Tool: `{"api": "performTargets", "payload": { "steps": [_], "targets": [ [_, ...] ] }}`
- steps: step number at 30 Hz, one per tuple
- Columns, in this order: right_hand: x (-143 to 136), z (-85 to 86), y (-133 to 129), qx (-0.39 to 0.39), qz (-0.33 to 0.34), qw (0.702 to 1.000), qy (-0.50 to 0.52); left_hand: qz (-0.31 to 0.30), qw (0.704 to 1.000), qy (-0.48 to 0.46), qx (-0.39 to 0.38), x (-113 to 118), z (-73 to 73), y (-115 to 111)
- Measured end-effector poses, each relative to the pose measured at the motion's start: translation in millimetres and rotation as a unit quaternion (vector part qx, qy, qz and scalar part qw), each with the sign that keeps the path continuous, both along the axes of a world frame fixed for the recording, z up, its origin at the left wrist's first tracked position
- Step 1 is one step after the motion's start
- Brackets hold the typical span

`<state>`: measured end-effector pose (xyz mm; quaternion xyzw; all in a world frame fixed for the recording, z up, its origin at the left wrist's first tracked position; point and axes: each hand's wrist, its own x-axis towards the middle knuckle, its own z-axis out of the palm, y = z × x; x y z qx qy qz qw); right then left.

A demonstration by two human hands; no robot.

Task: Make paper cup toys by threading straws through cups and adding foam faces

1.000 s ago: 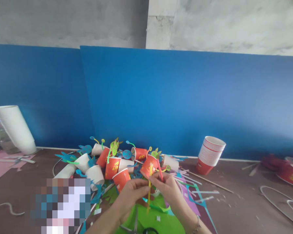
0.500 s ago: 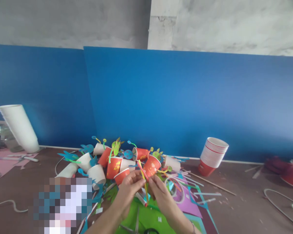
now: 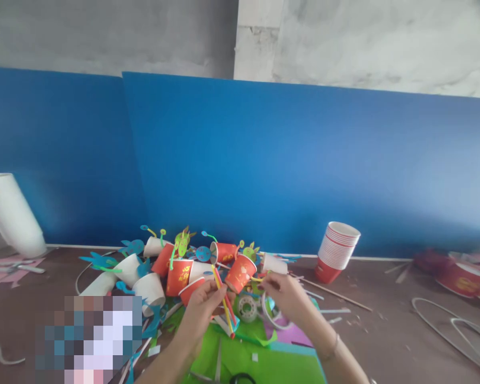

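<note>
My left hand (image 3: 205,304) pinches a yellow straw (image 3: 227,314) and a red straw (image 3: 221,282), which cross close together. My right hand (image 3: 282,290) is apart from them, over the right side of the pile, with its fingertips drawn together near a yellow-green strip; whether it grips anything I cannot make out. Just behind my hands lies a tilted red paper cup (image 3: 240,273). Below and between the hands are a tape roll (image 3: 247,309) and green paper (image 3: 264,362).
Red and white cups with paper shapes (image 3: 179,276) are heaped behind my left hand. A cup stack (image 3: 338,250) stands at right, a white stack (image 3: 14,216) at left. Scissors (image 3: 218,362) lie near the front, a thin stick (image 3: 340,295) at right, a blue panel (image 3: 240,160) behind.
My right hand has left the straws and moved right and up over the pile. My left hand still holds both straws. The whole view has shifted slightly, and the tape roll now shows.
</note>
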<state>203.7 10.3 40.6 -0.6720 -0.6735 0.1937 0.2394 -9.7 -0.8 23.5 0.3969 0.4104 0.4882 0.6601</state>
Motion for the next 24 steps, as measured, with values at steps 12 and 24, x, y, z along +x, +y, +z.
{"api": "performTargets", "payload": {
  "steps": [12,24],
  "targets": [
    [70.5,-25.3,19.3,-0.057,-0.088,0.973,-0.204,-0.039,0.999,-0.012,-0.035,5.0,-12.3,-0.5],
    [92.7,-23.2,21.2,-0.046,-0.069,0.974,-0.212,-0.036,0.998,-0.020,-0.038,3.5,-6.1,-2.2]
  ]
}}
